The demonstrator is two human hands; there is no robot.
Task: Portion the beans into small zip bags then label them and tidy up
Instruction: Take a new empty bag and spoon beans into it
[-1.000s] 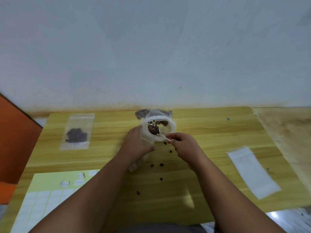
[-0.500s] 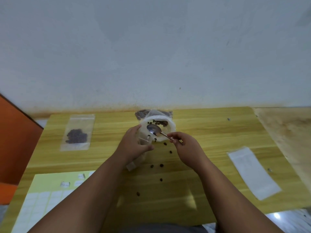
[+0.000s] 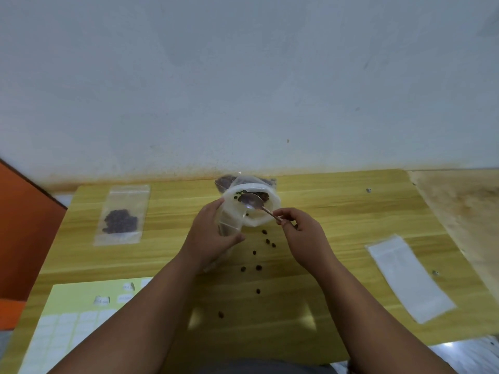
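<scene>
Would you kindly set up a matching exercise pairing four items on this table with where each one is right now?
Items:
1. spoon
2. filled zip bag
3. loose beans
4. label sheet

Places:
A. scattered on the bare wood between the two forearms
B. lying flat at the table's far left
C. at the near left corner of the table
D. held by the right hand, bowl over the mouth of the white container

Pairs: 1-D, 2-B, 3-A, 4-C
</scene>
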